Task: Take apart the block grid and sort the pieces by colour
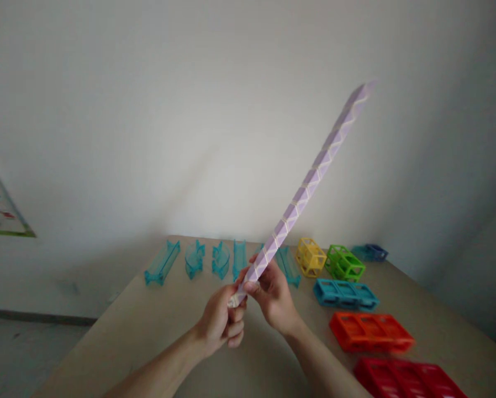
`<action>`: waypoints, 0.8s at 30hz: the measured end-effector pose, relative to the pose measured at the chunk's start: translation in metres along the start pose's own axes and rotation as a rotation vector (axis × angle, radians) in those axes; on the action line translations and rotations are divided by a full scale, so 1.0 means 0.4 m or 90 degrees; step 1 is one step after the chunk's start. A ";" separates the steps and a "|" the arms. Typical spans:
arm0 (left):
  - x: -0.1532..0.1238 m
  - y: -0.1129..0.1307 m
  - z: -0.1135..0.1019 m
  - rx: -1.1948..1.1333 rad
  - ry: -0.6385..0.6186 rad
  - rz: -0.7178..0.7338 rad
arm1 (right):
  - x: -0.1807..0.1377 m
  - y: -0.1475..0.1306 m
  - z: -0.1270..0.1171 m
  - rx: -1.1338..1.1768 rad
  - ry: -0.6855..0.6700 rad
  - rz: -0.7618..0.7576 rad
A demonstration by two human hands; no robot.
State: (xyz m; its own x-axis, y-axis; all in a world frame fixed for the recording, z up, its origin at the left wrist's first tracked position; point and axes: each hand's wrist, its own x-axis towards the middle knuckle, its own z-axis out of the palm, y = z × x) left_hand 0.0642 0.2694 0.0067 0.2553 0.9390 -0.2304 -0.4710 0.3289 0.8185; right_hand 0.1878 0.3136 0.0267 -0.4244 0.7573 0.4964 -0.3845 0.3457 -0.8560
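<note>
Both hands grip the lower part of a long lilac and white snake puzzle (300,202). Stretched out straight and made of wedge-shaped segments, it slants up to the right, in front of the wall. My left hand (222,318) is closed around its bottom end, with the fingers curled. Just above, my right hand (270,293) holds it with the thumb in front and the other fingers behind. The far tip looks blurred.
Clear blue track-like pieces (162,265) stand along the table's back edge. To the right are open-frame blocks: yellow (310,257), green (344,262), blue (345,294), orange (371,331) and red (405,380). A wall (148,138) rises behind the table (148,326).
</note>
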 end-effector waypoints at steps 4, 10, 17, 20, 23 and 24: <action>0.005 -0.008 0.012 0.009 0.067 0.040 | 0.004 0.008 -0.001 0.061 -0.003 0.018; -0.009 0.018 -0.008 -0.003 0.004 -0.014 | 0.003 0.004 0.010 0.204 -0.061 0.036; -0.008 0.025 -0.025 -0.008 -0.107 -0.138 | 0.006 -0.004 0.006 0.209 -0.107 0.084; 0.003 0.018 -0.017 0.092 -0.032 0.027 | 0.010 0.004 -0.004 0.157 -0.055 0.077; -0.002 0.026 -0.015 0.282 0.063 0.279 | 0.014 0.016 -0.017 0.134 -0.027 0.097; -0.007 0.030 -0.016 0.361 0.090 0.357 | 0.015 0.020 -0.020 0.125 -0.016 0.106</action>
State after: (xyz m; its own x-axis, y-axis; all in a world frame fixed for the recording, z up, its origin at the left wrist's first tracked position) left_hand 0.0524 0.2712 0.0138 -0.0195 0.9654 0.2599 0.0121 -0.2597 0.9656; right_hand 0.1888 0.3252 0.0218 -0.5144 0.7798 0.3567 -0.4589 0.1010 -0.8828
